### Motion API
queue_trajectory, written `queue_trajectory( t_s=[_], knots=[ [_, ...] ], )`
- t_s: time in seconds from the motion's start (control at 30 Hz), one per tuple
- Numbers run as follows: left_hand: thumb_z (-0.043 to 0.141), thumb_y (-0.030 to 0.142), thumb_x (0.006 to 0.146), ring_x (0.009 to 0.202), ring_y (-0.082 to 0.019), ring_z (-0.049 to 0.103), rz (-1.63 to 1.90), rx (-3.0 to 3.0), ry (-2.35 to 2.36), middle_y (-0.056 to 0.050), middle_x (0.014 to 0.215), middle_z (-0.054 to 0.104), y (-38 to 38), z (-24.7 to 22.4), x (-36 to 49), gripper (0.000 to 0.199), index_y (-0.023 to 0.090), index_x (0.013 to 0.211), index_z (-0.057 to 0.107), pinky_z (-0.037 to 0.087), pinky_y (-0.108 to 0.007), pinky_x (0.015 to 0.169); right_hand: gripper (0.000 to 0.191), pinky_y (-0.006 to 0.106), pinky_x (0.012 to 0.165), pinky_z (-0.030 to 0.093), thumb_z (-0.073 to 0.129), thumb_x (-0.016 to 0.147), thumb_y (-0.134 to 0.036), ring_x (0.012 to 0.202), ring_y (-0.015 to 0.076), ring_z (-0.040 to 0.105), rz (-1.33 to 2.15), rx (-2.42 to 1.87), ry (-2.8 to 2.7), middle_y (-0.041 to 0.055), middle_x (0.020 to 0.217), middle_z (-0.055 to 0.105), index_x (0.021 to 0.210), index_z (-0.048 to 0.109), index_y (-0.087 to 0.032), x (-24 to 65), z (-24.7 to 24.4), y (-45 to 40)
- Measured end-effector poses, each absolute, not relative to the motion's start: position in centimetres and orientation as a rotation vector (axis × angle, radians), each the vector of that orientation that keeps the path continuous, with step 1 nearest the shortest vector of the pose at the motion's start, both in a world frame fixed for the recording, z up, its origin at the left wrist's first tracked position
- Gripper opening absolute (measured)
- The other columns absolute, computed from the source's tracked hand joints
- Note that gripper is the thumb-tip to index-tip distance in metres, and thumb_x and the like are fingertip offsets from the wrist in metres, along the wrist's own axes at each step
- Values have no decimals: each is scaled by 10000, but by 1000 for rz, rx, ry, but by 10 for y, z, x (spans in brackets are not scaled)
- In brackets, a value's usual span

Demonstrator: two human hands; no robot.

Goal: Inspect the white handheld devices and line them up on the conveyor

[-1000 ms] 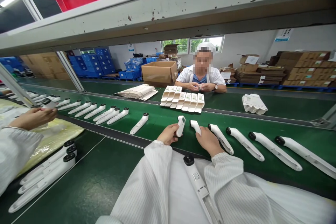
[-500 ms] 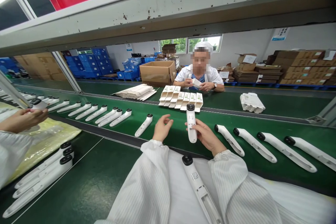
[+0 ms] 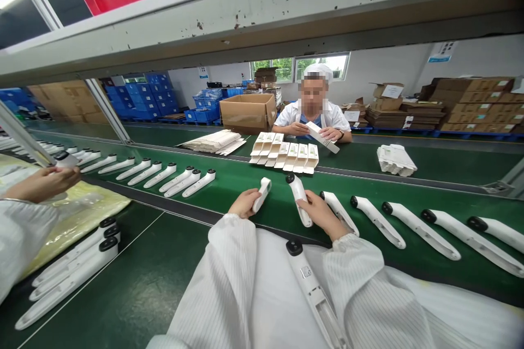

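My left hand point(image 3: 244, 204) is closed on the lower end of a white handheld device point(image 3: 264, 194), held tilted above the green conveyor belt point(image 3: 235, 180). My right hand point(image 3: 321, 212) grips a second white device with a black head point(image 3: 297, 194); the head points up and away from me. Both hands are close together, with the two devices apart. On my lap lies another such device point(image 3: 316, 297), its long hollow side facing up. Just right of my right hand, a further black-headed device point(image 3: 339, 212) rests on the belt, partly hidden by the hand.
Rows of similar devices point(image 3: 190, 182) lie on the belt to both sides. Across it, small open cartons point(image 3: 282, 154) and flat cartons point(image 3: 215, 142) stand before a co-worker point(image 3: 313, 112) handling a white box. Another person's hand point(image 3: 45, 182) is at left. A shelf point(image 3: 245, 16) spans overhead.
My left hand was empty and now holds a device picked from the belt. The device in my right hand has tilted and lowered slightly. The devices on the belt have shifted right.
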State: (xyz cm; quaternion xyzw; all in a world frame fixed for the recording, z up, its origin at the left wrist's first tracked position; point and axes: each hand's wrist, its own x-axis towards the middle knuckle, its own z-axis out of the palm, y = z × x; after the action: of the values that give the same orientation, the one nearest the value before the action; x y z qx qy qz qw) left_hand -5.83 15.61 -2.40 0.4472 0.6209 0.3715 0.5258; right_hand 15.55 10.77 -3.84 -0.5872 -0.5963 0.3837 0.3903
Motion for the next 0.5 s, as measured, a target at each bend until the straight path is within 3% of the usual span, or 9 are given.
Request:
queue_trajectory(
  t_s=[0.1,0.2,0.27,0.37,0.5],
  knots=[
    [618,242,714,777,-161,599,957,891,1066,-50,870,633,147,-24,-38,419,172,1125,579,445,-246,615,278,393,800,412,465,809,-259,954,288,565,501,-1898,-1702,158,1046,607,1019,608,-147,160,-49,111],
    [646,218,679,702,-130,568,992,929,936,-28,807,603,136,-27,-13,463,183,1133,568,435,-223,581,335,419,903,377,472,816,-283,1107,307,484,253,-1826,-1667,169,1186,549,1098,597,-152,161,-49,112],
    [679,198,655,677,-107,544,1046,1012,952,-20,837,586,130,-28,2,554,207,1187,526,416,-202,564,361,416,936,370,491,814,-379,1094,281,499,393,-1620,-1577,128,1169,574,1097,599,-183,158,-45,113],
    [732,176,610,679,-88,517,1127,1169,943,-19,880,559,123,-27,14,668,216,1232,491,407,-191,578,411,368,867,433,552,759,-471,996,236,570,936,-1223,-1404,69,1090,629,1078,592,-215,151,-39,113],
    [716,260,648,734,-99,524,1033,1211,855,-19,884,557,121,-17,9,514,226,1140,572,401,-189,595,430,316,762,459,631,702,-426,951,222,596,1282,-986,-1153,40,1040,656,1078,586,-222,149,-33,109]
  ],
)
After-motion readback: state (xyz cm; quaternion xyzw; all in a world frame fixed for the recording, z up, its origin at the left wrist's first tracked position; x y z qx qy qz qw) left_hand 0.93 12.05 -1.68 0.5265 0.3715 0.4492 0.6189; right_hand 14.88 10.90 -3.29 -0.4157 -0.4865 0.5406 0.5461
